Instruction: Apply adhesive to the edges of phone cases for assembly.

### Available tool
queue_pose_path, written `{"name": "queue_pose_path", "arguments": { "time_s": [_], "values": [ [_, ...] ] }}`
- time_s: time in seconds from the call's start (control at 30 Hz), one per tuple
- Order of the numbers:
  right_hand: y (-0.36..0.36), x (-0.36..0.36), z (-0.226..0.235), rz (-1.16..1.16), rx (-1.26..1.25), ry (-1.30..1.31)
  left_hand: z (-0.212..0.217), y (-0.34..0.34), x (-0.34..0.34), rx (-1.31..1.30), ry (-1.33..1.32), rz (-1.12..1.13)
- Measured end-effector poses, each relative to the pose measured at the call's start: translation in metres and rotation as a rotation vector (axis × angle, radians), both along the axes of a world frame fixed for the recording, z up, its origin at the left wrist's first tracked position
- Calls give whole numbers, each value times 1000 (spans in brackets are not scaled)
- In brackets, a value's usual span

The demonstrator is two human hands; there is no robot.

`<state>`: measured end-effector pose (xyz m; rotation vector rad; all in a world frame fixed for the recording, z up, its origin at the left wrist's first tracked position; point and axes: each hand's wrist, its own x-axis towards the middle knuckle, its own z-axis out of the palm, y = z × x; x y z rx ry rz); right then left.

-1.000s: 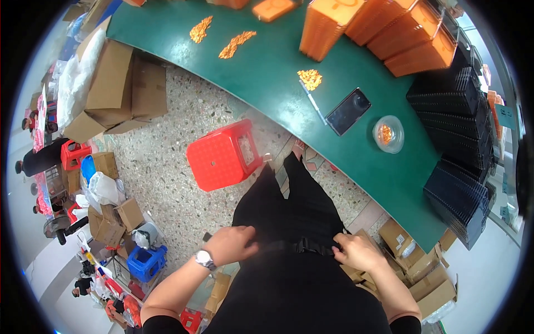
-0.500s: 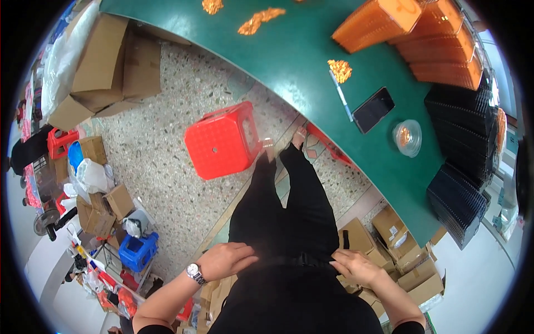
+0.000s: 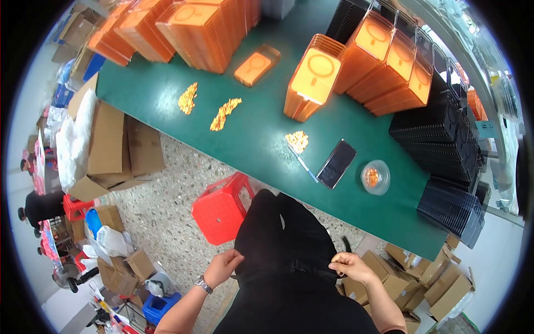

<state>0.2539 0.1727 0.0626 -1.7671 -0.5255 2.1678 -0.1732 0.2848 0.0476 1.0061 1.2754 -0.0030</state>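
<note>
My left hand (image 3: 222, 266) is beside the left thigh of my black trousers (image 3: 281, 234), fingers curled and pressed together. Dark cloth lies at its fingertips; whether the fingers grip it I cannot make out. My right hand (image 3: 352, 266) is at the right side of my waist, thumb and fingers closed against the dark clothing, and what is in them is hidden. A red plastic stool (image 3: 218, 218) stands on the floor ahead of my left hand. Ahead of my legs is the green table (image 3: 250, 150), which neither hand touches.
Small orange pieces lie in piles (image 3: 297, 141) near a pen (image 3: 303, 162), a phone (image 3: 337, 164) and a clear round tub (image 3: 375, 177). Stacked orange phone cases (image 3: 314, 72) and black cases (image 3: 431, 136) line the table. Cardboard boxes (image 3: 409, 284) stand at right, another (image 3: 105, 139) at left.
My view has tipped up and shifted, showing more of the table. I am closer to the table edge. My left hand has moved off the front of my waist to beside my thigh.
</note>
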Motion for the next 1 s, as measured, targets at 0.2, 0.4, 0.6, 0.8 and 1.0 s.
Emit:
{"name": "queue_pose_path", "arguments": {
  "time_s": [0.2,0.4,0.6,0.8,1.0],
  "values": [
    [-11,3,-33,238,220,-830,-30,34,-42,311,458,-254],
    [-71,-36,-137,-563,-53,-482,-144,51,-142,-258,409,-60],
    [-9,-71,-121,-592,-229,-523,-161,105,-165,-405,531,112],
    [161,23,-198,-543,201,-498,-251,208,-149,212,382,-818],
    [173,2,-237,-450,325,-460,-228,231,-157,56,288,-347]
  ]
}}
